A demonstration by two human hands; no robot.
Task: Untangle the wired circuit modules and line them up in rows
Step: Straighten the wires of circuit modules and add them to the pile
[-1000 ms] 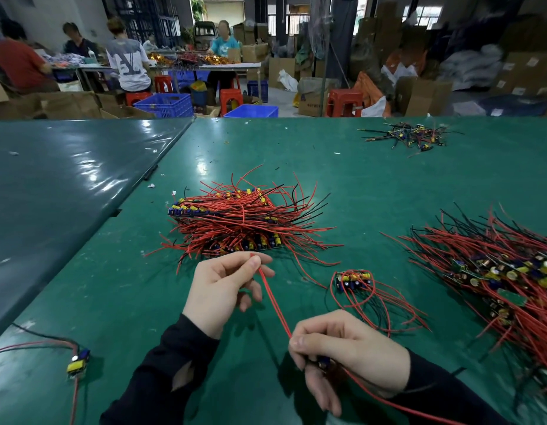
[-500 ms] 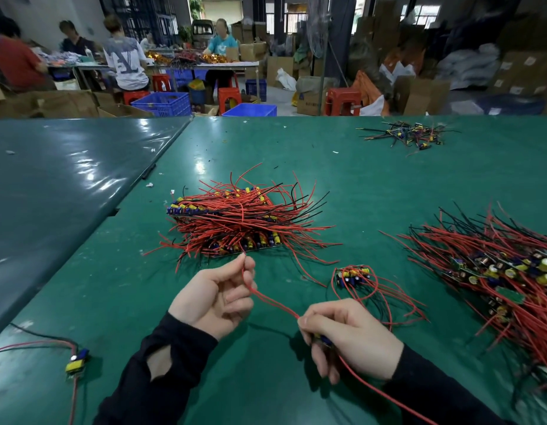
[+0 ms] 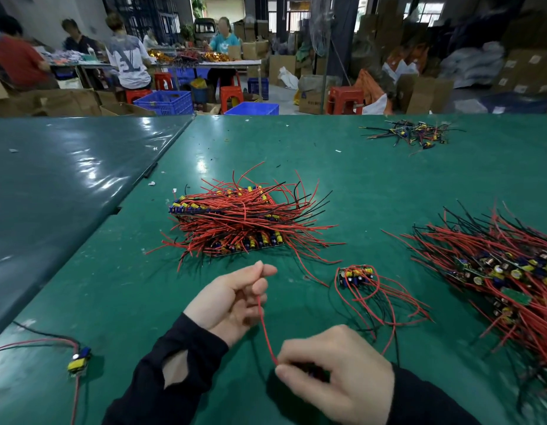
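Head view, both hands (image 3: 232, 305) (image 3: 336, 375) pinching red wire (image 3: 264, 329)

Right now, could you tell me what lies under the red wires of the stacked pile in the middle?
Rows of blue and yellow circuit modules show at the pile's edges; the wires cover its middle.

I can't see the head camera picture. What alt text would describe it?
Two hands stretch one red wire between them over a green table: left hand pinching its upper end, right hand its lower. Beyond lie stacked wired circuit modules; a tangled heap lies right.
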